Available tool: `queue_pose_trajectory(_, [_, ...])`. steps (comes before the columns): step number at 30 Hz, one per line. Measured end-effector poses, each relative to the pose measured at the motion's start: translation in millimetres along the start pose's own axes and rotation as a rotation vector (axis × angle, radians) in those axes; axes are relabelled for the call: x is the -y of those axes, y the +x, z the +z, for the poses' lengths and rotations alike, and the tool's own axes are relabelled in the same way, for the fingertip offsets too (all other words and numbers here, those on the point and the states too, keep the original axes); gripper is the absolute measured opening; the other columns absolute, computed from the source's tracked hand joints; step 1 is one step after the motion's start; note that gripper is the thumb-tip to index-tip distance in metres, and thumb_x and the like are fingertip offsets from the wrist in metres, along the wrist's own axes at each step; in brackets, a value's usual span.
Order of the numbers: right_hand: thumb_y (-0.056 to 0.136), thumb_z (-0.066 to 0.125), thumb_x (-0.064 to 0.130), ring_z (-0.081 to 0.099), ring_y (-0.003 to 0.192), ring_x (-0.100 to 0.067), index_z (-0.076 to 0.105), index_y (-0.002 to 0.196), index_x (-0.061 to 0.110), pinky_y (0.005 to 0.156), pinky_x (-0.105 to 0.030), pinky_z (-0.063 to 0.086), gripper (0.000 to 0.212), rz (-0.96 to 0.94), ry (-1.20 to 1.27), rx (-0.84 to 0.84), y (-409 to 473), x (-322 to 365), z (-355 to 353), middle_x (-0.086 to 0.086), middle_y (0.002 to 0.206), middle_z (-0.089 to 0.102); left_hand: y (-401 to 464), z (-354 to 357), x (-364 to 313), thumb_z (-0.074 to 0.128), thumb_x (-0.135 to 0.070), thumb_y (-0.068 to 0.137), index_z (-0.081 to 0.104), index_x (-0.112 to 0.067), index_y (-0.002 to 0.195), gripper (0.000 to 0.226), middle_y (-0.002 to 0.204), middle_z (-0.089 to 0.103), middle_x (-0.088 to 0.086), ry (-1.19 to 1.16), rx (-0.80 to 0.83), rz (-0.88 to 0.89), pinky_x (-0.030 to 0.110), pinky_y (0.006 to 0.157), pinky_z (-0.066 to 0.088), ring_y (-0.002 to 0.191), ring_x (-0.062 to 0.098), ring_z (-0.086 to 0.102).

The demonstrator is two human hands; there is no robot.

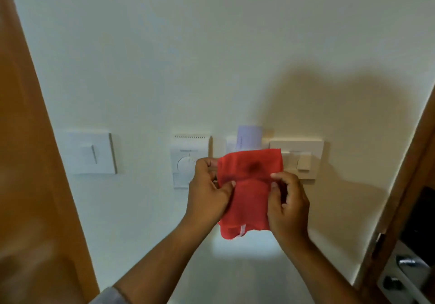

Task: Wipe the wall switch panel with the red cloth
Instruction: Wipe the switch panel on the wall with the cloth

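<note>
The red cloth (249,186) is held up in front of the wall, folded, with a dark spot near its top. My left hand (207,193) grips its left edge and my right hand (288,207) pinches its right edge. Behind the cloth's upper right corner sits a cream wall switch panel (303,160), partly hidden by the cloth. I cannot tell whether the cloth touches the panel.
A white single switch (91,153) is on the wall at the left. A white dial thermostat (186,160) sits behind my left hand. A card holder with a pale card (249,138) shows above the cloth. Wooden frames (28,162) flank the wall; a door handle (407,262) is at lower right.
</note>
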State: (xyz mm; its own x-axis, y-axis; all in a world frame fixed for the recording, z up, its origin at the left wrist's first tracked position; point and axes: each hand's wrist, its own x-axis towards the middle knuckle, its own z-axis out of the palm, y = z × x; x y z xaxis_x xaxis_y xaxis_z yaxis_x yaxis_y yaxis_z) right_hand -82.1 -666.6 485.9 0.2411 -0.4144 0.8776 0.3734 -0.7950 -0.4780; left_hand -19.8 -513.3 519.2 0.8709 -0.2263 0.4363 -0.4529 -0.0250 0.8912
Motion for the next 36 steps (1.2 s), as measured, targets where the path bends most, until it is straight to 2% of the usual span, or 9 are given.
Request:
queue_pose_trajectory(2, [0.091, 0.045, 0.002, 0.058, 0.096, -0.010, 0.069, 0.107, 0.007, 0.090, -0.010, 0.044, 0.029, -0.090, -0.062, -0.004, 11.1, -9.3, 5.9, -0.012, 0.102, 0.065, 13.8, 6.8, -6.9, 0.073, -0.003, 0.082, 0.045, -0.042, 0.100, 0.051, 0.091, 0.072, -0.011, 0.035, -0.022, 0.047, 0.032, 0.077, 0.060, 0.082, 0.007, 0.072])
queue_pose_trajectory(5, [0.091, 0.043, 0.006, 0.062, 0.094, -0.034, 0.072, 0.116, 0.002, 0.082, -0.039, 0.056, 0.038, -0.167, -0.181, 0.007, 24.5, -16.0, 17.8, -0.020, 0.105, 0.064, 27.6, 14.6, -14.4, 0.069, -0.003, 0.083, 0.036, -0.046, 0.103, 0.058, 0.088, 0.069, -0.017, 0.165, -0.044, 0.160, 0.011, 0.067, 0.050, 0.079, -0.002, 0.069])
queue_pose_trajectory(7, [0.094, 0.052, 0.018, 0.055, 0.098, -0.040, 0.073, 0.120, 0.009, 0.081, -0.049, 0.055, 0.034, -0.222, -0.377, -0.017, 27.7, -17.7, 23.7, -0.021, 0.114, 0.059, 27.6, 15.4, -15.9, 0.066, -0.009, 0.085, 0.033, -0.039, 0.114, 0.053, 0.080, 0.067, -0.016, 0.306, -0.034, 0.237, 0.016, 0.060, 0.050, 0.071, 0.005, 0.068])
queue_pose_trajectory(11, [0.093, 0.060, 0.045, 0.039, 0.127, -0.047, 0.069, 0.125, 0.012, 0.098, -0.059, 0.040, 0.047, -0.283, -0.718, -0.023, 22.8, -15.0, 35.4, -0.021, 0.145, 0.041, 23.8, 3.4, -26.4, 0.068, -0.033, 0.087, 0.027, -0.037, 0.124, 0.055, 0.069, 0.058, -0.015, 0.659, -0.014, 0.335, 0.029, 0.053, 0.046, 0.069, 0.019, 0.070])
queue_pose_trajectory(15, [0.102, 0.044, 0.023, 0.021, 0.148, -0.049, 0.039, 0.147, -0.007, 0.119, -0.062, 0.017, 0.054, -0.396, -0.815, 0.116, 14.6, -13.3, 53.4, -0.031, 0.159, 0.024, 32.2, -22.0, -50.2, 0.073, -0.049, 0.082, 0.049, -0.027, 0.120, 0.050, 0.078, 0.071, -0.007, 0.970, -0.224, 0.589, 0.028, 0.052, 0.047, 0.066, 0.024, 0.072])
queue_pose_trajectory(18, [0.107, 0.017, 0.020, 0.028, 0.145, -0.050, 0.028, 0.151, -0.008, 0.120, -0.058, 0.018, 0.053, -0.525, -0.778, 0.198, 16.2, -17.7, 60.0, -0.033, 0.157, 0.023, 62.3, -45.2, -67.4, 0.071, -0.047, 0.086, 0.063, -0.015, 0.118, 0.046, 0.102, 0.073, 0.009, 1.015, -0.291, 0.823, 0.039, 0.066, 0.055, 0.084, 0.032, 0.072])
queue_pose_trajectory(22, [0.102, 0.039, 0.038, 0.026, 0.148, -0.044, 0.026, 0.153, -0.002, 0.120, -0.055, 0.021, 0.066, -0.718, -0.809, 0.224, 38.8, -34.5, 59.7, -0.027, 0.157, 0.030, 113.2, -72.7, -86.6, 0.055, -0.060, 0.094, 0.061, -0.008, 0.139, 0.069, 0.146, 0.056, 0.025, 1.268, -0.318, 1.048, 0.053, 0.102, 0.048, 0.136, 0.045, 0.053])
queue_pose_trajectory(30, [0.105, 0.035, 0.053, 0.006, 0.155, -0.035, 0.015, 0.158, 0.005, 0.126, -0.051, 0.004, 0.075, -0.968, -0.822, 0.204, 50.1, -49.1, 73.2, -0.019, 0.167, 0.006, 165.6, -80.7, -81.5, 0.034, -0.080, 0.090, 0.023, -0.011, 0.161, 0.099, 0.166, 0.019, 0.029, 1.280, -0.504, 0.835, 0.069, 0.119, 0.008, 0.153, 0.052, 0.017])
queue_pose_trajectory(36, [0.107, 0.037, 0.043, 0.000, 0.156, -0.029, 0.014, 0.159, 0.011, 0.127, -0.045, 0.001, 0.065, -1.336, -0.788, 0.480, 83.9, -61.8, 42.9, -0.010, 0.165, 0.010, 165.9, -73.7, -69.8, 0.032, -0.080, 0.090, 0.009, -0.016, 0.163, 0.100, 0.170, 0.008, 0.023, 1.180, -0.555, 0.802, 0.065, 0.123, 0.003, 0.157, 0.045, 0.006])
